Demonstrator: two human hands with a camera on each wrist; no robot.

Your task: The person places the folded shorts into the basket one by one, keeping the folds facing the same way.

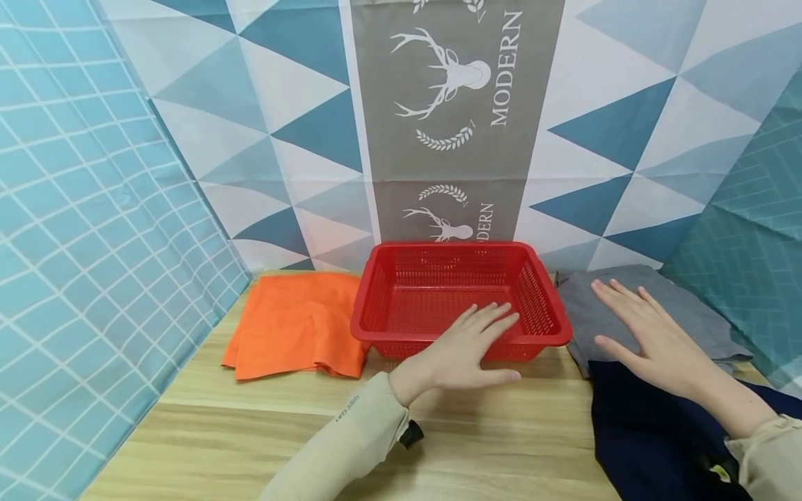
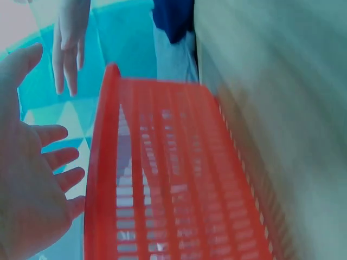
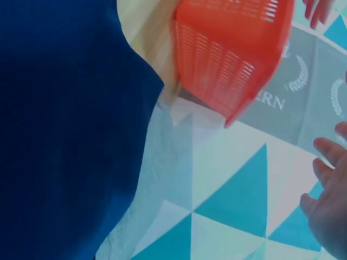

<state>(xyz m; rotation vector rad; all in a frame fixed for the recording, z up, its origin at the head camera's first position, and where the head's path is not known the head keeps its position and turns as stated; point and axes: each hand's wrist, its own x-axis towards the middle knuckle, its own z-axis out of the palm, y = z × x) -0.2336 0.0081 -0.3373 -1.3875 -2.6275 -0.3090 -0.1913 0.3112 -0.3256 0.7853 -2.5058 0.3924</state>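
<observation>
A red plastic basket [image 1: 457, 337] with slotted walls stands on the table against the back wall, with nothing inside it. Over its front rim hovers my left hand [image 1: 464, 351], fingers extended and holding nothing. To the right, my right hand [image 1: 654, 341] is raised above folded grey cloth [image 1: 576, 306] and dark navy cloth [image 1: 645, 431], its fingers spread and free of any object. Left of the basket lies a folded orange cloth [image 1: 294, 320]. In the left wrist view the left palm [image 2: 32, 184] is beside the basket's rim.
A wooden-topped table [image 1: 489, 445] carries everything. Behind it hangs a patterned backdrop [image 1: 301, 104] with triangles and deer heads. A blue grid-patterned curtain [image 1: 81, 209] borders the left side, and a teal one [image 1: 758, 229] the right. A small yellow mark shows on the navy cloth.
</observation>
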